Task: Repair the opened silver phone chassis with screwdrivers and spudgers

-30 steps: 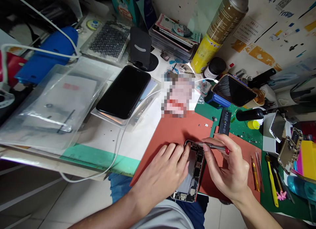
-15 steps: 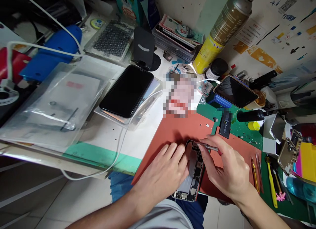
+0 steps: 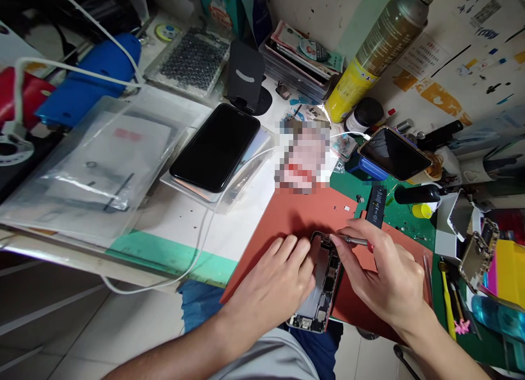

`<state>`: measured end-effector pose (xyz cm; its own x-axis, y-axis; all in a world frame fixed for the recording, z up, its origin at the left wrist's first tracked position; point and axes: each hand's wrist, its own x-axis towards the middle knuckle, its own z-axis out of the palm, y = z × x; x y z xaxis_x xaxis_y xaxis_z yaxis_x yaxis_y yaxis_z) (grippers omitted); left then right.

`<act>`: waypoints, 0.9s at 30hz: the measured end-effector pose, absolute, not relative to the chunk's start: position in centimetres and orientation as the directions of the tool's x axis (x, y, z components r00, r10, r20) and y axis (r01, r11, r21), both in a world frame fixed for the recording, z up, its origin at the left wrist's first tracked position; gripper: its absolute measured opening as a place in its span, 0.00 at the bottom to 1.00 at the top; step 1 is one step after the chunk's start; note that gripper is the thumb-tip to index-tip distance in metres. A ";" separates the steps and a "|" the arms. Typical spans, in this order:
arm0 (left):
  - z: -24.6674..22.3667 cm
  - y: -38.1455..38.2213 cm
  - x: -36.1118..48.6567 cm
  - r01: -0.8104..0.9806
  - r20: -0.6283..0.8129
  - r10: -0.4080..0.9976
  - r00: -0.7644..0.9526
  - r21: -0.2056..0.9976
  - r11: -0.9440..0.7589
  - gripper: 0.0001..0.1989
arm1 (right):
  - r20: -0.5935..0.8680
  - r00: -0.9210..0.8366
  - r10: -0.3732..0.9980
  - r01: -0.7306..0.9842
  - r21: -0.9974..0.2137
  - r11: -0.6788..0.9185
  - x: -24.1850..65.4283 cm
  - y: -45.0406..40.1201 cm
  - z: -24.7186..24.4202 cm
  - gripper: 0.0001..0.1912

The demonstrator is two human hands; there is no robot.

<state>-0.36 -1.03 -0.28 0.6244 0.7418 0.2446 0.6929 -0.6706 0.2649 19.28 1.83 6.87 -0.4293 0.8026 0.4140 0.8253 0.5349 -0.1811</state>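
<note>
An opened smartphone [image 3: 321, 306] with its inner parts bare lies at the front edge of a reddish-brown mat. My left hand [image 3: 281, 276] is closed over the phone's left side, its fingers curled near the upper end and hiding part of the frame. Pinched between the thumb and fingers of my right hand [image 3: 383, 265] is a slim screwdriver [image 3: 355, 240] with a metal shaft and a bit of red. It lies nearly level and points left at the phone's top end; my fingers hide whether its tip touches.
Beyond my right hand lies a black phone battery [image 3: 375, 205]. A dark-screened phone [image 3: 215, 146] rests on clear cases to the left, near a white cable [image 3: 200, 243]. Tools, including a yellow brush [image 3: 448, 300], lie at right. A spray can [image 3: 361, 63] stands behind.
The view has shifted slightly. My right hand has moved a little to the right and turned slightly, still pinching the screwdriver. My left hand stays on the phone.
</note>
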 end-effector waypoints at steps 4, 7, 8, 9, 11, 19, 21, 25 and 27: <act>-0.4 -1.0 -0.2 0.689 0.219 0.743 0.632 0.281 -0.668 0.14 | 0.451 -0.366 0.814 0.831 -0.235 0.504 19.5 1.8 7.4 0.18; -0.6 -1.1 -0.1 0.695 0.220 0.748 0.627 0.276 -0.664 0.19 | 0.409 -0.216 0.887 0.802 -0.444 0.400 20.0 1.2 7.2 0.21; -0.7 -1.2 -0.1 0.699 0.216 0.750 0.625 0.274 -0.661 0.21 | 0.375 -0.126 0.918 0.764 -0.553 0.331 20.2 1.0 7.0 0.22; -0.8 -1.2 -0.1 0.701 0.210 0.751 0.626 0.270 -0.660 0.23 | 0.327 -0.027 0.945 0.705 -0.664 0.250 20.3 0.6 6.8 0.22; -0.9 -1.2 -0.2 0.704 0.205 0.751 0.628 0.260 -0.660 0.25 | 0.214 0.159 0.964 0.526 -0.845 0.101 20.7 0.0 6.2 0.21; -1.0 -0.8 -0.1 0.702 0.231 0.744 0.627 0.248 -0.668 0.23 | 0.045 0.371 0.928 0.074 -0.997 0.019 21.4 -2.3 3.9 0.19; -1.1 -0.8 -0.1 0.700 0.237 0.743 0.626 0.249 -0.670 0.23 | 0.053 0.376 0.925 0.059 -0.998 0.033 21.5 -2.9 3.6 0.19; -1.1 -0.8 -0.4 0.673 0.293 0.743 0.602 0.314 -0.669 0.21 | 0.085 0.381 0.921 0.089 -0.995 0.055 21.6 -3.9 3.4 0.18; -0.9 -0.8 -0.8 0.601 0.330 0.764 0.555 0.475 -0.642 0.18 | 0.089 0.373 0.923 0.103 -0.993 0.054 21.5 -4.3 3.3 0.18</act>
<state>-0.83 -0.81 -0.92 0.5550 0.7637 0.3297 0.6014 -0.6422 0.4752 21.47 -4.31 3.29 0.3733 0.9234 0.0890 0.1025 0.0543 -0.9932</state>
